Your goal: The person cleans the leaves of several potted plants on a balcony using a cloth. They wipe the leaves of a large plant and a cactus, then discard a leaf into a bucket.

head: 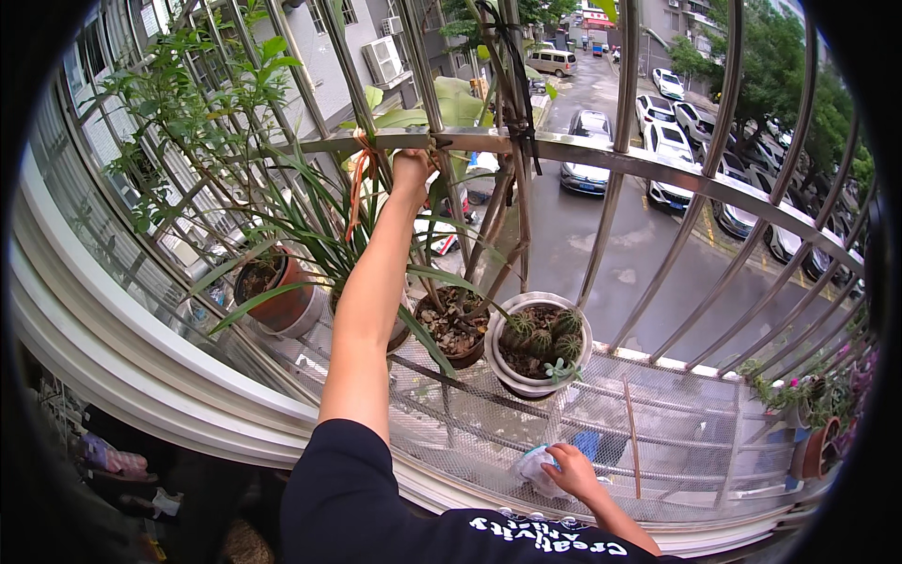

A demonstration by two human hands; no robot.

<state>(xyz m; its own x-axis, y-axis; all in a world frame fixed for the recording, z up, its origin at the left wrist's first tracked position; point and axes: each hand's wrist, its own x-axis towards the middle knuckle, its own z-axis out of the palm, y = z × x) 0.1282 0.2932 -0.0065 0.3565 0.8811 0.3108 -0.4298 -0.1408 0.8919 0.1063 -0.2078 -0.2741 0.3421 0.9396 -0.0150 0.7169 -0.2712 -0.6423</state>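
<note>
My left arm stretches out over the potted plants. At its end my left hand [411, 173] is closed at the horizontal metal rail [472, 140] of the window cage, its fingers partly hidden there. Orange string [359, 180] is tied just left of it. Lower down, my right hand [576, 474] curves over a crumpled whitish cloth or bag [537, 474] on the mesh floor. Whether its fingers grip that piece cannot be made out. Between the hands stands a pale pot [499, 352] with small round cacti [541, 343] and a succulent [560, 369].
A brown pot [461, 361] with woody stems and a reddish pot [282, 303] stand left of the cacti. Long strap leaves [430, 342] arch around my forearm. A thin stick [631, 437] lies on the wire mesh [676, 416]. The white window frame [176, 395] curves below.
</note>
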